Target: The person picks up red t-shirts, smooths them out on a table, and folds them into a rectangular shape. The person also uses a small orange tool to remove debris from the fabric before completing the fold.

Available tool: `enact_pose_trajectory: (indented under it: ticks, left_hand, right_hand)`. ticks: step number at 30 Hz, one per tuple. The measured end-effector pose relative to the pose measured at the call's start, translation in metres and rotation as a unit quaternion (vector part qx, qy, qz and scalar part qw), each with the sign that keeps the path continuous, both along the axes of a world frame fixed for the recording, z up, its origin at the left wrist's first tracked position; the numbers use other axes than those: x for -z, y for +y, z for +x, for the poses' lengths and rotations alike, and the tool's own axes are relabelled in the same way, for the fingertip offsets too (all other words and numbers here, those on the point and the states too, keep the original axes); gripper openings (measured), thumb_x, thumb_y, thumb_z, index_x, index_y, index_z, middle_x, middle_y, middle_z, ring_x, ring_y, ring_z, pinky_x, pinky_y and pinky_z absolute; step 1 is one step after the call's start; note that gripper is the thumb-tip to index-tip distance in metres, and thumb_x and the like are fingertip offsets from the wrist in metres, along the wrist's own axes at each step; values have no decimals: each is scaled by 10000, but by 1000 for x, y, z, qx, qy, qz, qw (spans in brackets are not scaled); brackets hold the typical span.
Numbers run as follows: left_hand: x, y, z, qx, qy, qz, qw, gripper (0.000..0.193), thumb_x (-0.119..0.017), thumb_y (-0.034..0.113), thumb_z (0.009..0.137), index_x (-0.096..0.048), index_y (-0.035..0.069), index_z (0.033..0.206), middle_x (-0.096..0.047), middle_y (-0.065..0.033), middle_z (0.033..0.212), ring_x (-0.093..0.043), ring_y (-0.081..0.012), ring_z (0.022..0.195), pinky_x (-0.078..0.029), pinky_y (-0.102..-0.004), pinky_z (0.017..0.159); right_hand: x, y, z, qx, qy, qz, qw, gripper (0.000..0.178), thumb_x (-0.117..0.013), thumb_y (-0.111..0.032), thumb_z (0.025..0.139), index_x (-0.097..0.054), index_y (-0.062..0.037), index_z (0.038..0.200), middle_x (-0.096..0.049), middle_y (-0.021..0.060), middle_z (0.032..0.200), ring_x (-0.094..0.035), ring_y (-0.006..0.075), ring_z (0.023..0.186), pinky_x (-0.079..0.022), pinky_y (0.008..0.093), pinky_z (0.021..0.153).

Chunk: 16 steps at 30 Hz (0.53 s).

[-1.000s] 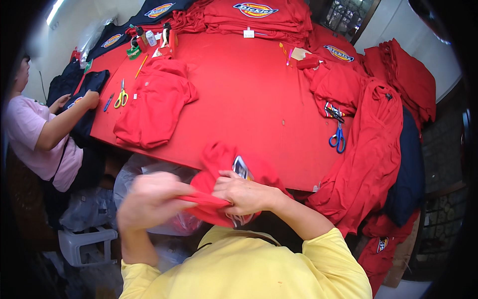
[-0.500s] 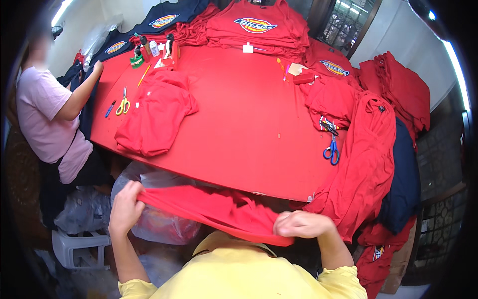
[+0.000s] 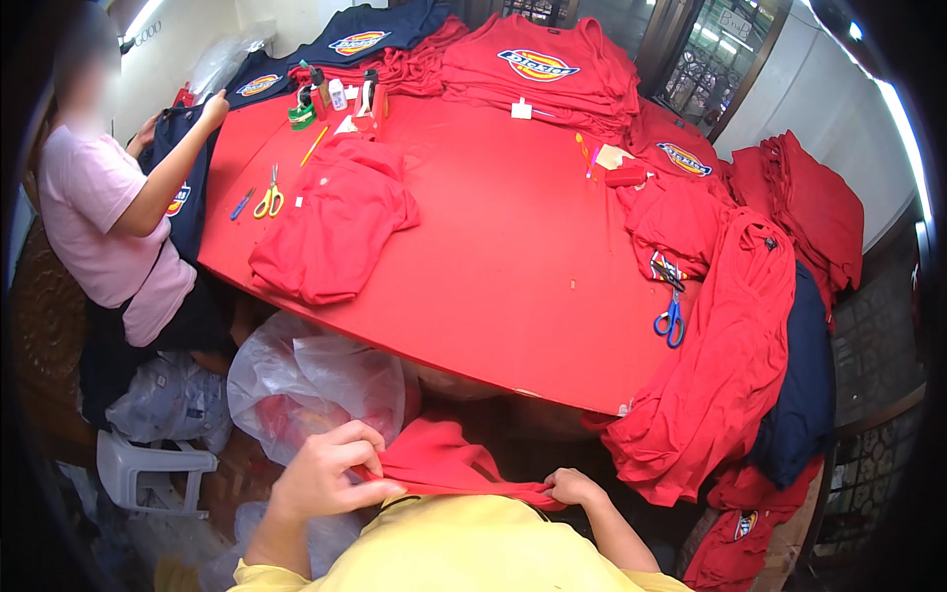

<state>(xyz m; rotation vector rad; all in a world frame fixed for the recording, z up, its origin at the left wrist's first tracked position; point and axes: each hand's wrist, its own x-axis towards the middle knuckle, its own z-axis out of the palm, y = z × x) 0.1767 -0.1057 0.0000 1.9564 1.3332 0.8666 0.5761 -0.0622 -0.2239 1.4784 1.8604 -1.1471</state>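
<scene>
In front of my body hangs a red shirt (image 3: 444, 456), bunched, with its upper edge drawn toward my yellow top. My left hand (image 3: 330, 474) pinches one end of that edge between thumb and fingers. At the other end, the fingers of my right hand (image 3: 577, 489) are closed on the same cloth. Both hands are below the near edge of the red-covered table (image 3: 503, 257). The lower part of the shirt falls into shadow, so its full shape is hidden.
Yellow-handled scissors (image 3: 268, 201) lie beside a folded red shirt (image 3: 330, 232); blue-handled scissors (image 3: 671, 321) lie right. Stacked red shirts (image 3: 538, 89) line the back. At left, a co-worker (image 3: 109, 217) holds a navy shirt (image 3: 182, 163). Below are a clear plastic bag (image 3: 286, 370) and white stool (image 3: 148, 464).
Both my hands have come down and closer together, bringing the once-stretched red shirt nearer my body. The co-worker has raised the navy shirt. My view has shifted slightly.
</scene>
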Motion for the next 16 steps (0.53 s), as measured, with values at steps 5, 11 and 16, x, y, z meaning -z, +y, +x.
enact_pose_trajectory:
  ticks: [5,11,16]
  left_hand:
    - [46,-4,2,-152,86,-59,983,194,-716,75,799,-559,25,903,-570,-156,947,-611,-370,841,-503,-420,721]
    - [134,-28,-54,-210,233,-204,927,317,-637,14,763,-600,-1,1078,-556,-244,1187,-571,-473,1026,-483,-502,866]
    - [135,-14,-47,-243,-222,-284,901,242,-675,135,830,-648,76,1063,-567,-208,1319,-623,-384,1081,-479,-429,963]
  right_hand:
    - [-17,-2,14,447,478,-26,755,233,-673,-243,909,-697,-59,1050,-707,75,1076,-657,234,1003,-467,372,942]
    - [-67,3,1,427,773,-103,458,363,-612,-333,950,-651,-28,1144,-673,131,1186,-617,281,1143,-429,469,1043]
    - [-24,-10,12,292,718,-435,458,793,-475,-657,916,-519,7,1348,-619,185,1283,-588,335,1196,-440,503,1037]
